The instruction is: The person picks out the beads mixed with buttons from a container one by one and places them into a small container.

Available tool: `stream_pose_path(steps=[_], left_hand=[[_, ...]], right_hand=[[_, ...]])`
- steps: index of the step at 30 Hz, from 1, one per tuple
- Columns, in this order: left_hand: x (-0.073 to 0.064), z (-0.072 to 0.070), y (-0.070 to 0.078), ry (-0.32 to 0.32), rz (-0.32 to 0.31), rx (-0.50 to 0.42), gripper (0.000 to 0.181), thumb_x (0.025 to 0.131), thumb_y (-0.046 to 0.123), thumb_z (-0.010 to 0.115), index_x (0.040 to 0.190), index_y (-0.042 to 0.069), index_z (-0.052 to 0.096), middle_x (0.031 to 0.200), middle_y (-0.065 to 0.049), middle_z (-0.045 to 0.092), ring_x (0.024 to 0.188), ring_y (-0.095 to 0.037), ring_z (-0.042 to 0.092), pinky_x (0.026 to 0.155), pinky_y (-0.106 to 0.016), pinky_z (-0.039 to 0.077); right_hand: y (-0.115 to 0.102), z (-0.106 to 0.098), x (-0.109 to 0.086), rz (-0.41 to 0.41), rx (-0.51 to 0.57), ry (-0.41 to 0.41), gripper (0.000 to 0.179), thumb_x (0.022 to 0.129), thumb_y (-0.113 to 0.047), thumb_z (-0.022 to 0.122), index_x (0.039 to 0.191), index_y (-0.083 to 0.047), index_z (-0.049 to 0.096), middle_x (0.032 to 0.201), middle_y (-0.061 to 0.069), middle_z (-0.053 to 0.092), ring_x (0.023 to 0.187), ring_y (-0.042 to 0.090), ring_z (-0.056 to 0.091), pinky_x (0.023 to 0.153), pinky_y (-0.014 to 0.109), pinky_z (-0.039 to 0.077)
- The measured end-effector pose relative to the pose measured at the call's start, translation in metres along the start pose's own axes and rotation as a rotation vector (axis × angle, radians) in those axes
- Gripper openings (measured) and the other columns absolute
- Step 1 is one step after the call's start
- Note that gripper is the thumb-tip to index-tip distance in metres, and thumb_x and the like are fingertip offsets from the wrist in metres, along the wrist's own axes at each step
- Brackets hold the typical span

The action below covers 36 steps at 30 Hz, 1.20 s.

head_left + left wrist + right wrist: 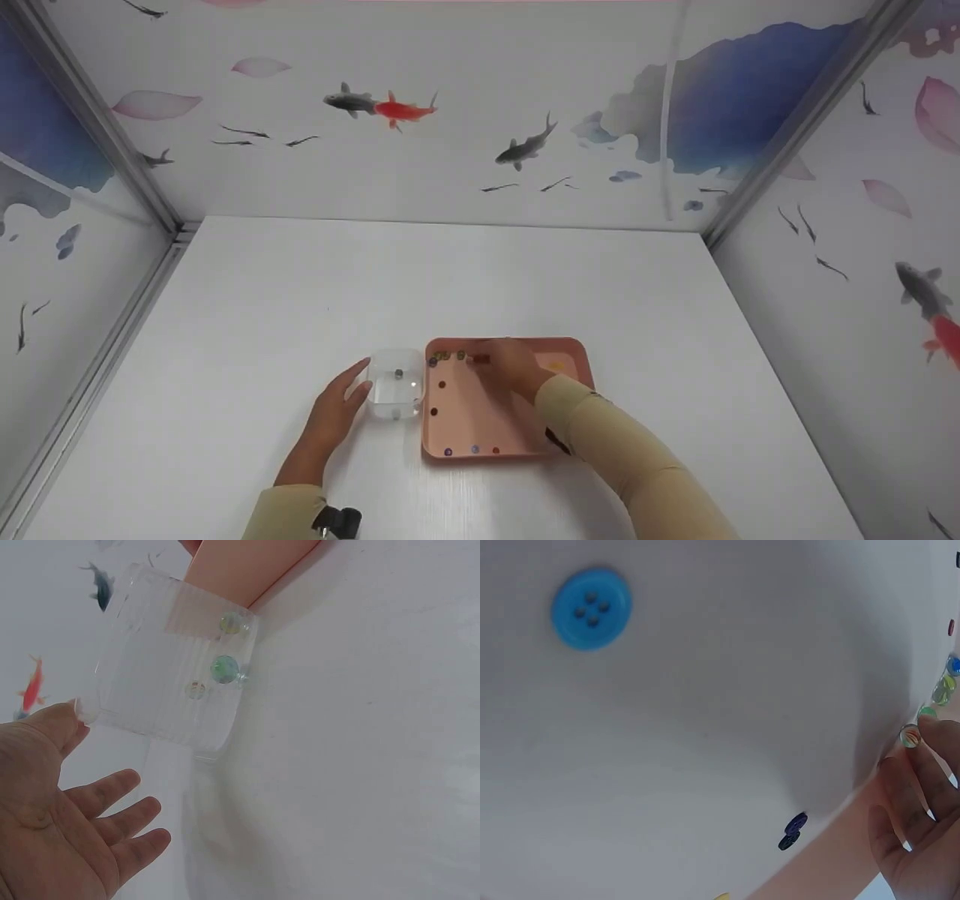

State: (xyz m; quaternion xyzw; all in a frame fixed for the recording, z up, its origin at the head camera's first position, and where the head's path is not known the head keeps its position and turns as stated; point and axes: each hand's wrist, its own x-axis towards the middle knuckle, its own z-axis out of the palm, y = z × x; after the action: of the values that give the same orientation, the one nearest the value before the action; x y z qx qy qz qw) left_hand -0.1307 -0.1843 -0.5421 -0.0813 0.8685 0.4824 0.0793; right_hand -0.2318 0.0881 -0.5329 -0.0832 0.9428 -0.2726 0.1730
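- Touching the left side of the clear container [382,391], the left hand [334,416] spreads relaxed fingers, gripping nothing.
- Round marbles [460,355] lie right of the container, along the tray's [469,420] far-left edge.
- Nearer them, the right hand [511,365] has fingertips at a striped marble [910,736]; whether they pinch it, I cannot tell.

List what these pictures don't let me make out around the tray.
- Head view: the near right corner of the tray, hidden by the right sleeve.
- Head view: whether the near-edge pieces are buttons or marbles; too small.
- Right wrist view: most of a yellow thing, cut off by the bottom edge.
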Motion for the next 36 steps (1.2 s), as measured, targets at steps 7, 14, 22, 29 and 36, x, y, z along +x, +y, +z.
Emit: stream_pose_path(steps=[7, 14, 22, 29, 36], left_hand=[[0.0005, 0.0008, 0.0001, 0.003, -0.016, 0.006, 0.049, 0.103, 0.029, 0.045, 0.15, 0.018, 0.036, 0.156, -0.015, 0.03, 0.144, -0.039, 0.023, 0.116, -0.057, 0.02], [-0.0005, 0.0004, 0.0007, 0.005, -0.023, 0.006, 0.049, 0.103, 0.029, 0.045, 0.15, 0.017, 0.036, 0.155, -0.015, 0.03, 0.143, -0.039, 0.023, 0.116, -0.057, 0.02], [-0.0008, -0.0001, 0.0024, 0.007, -0.011, 0.018, 0.049, 0.103, 0.028, 0.046, 0.15, 0.016, 0.037, 0.155, -0.016, 0.031, 0.143, -0.04, 0.024, 0.116, -0.057, 0.02], [0.0011, -0.0004, 0.0024, -0.007, -0.015, 0.018, 0.051, 0.102, 0.033, 0.046, 0.15, 0.018, 0.036, 0.155, -0.014, 0.031, 0.143, -0.039, 0.024, 0.116, -0.056, 0.02], [0.0004, -0.0011, 0.0012, -0.006, -0.012, 0.009, 0.049, 0.103, 0.028, 0.046, 0.15, 0.016, 0.036, 0.155, -0.016, 0.031, 0.143, -0.04, 0.023, 0.116, -0.057, 0.02]], right_hand=[[-0.0018, 0.0056, 0.0037, 0.176, 0.285, 0.002, 0.029, 0.096, -0.041, 0.054, 0.112, -0.022, 0.069, 0.117, -0.005, 0.065, 0.11, 0.017, 0.056, 0.107, 0.04, 0.04], [-0.0045, 0.0071, 0.0059, 0.171, 0.221, 0.006, 0.024, 0.096, -0.039, 0.054, 0.103, -0.022, 0.068, 0.103, -0.007, 0.065, 0.099, 0.016, 0.055, 0.101, 0.036, 0.043], [-0.0038, 0.0061, 0.0052, 0.044, 0.012, 0.018, 0.023, 0.099, -0.031, 0.053, 0.112, -0.021, 0.069, 0.106, -0.006, 0.067, 0.096, 0.014, 0.056, 0.097, 0.035, 0.047], [-0.0008, 0.0019, 0.0039, -0.185, -0.241, 0.08, 0.021, 0.099, -0.016, 0.056, 0.113, -0.018, 0.071, 0.103, -0.002, 0.07, 0.091, 0.014, 0.06, 0.088, 0.034, 0.054], [0.0019, 0.0014, 0.0055, -0.114, -0.186, 0.049, 0.023, 0.1, -0.02, 0.054, 0.118, -0.021, 0.07, 0.109, -0.004, 0.069, 0.098, 0.013, 0.062, 0.093, 0.034, 0.052]])
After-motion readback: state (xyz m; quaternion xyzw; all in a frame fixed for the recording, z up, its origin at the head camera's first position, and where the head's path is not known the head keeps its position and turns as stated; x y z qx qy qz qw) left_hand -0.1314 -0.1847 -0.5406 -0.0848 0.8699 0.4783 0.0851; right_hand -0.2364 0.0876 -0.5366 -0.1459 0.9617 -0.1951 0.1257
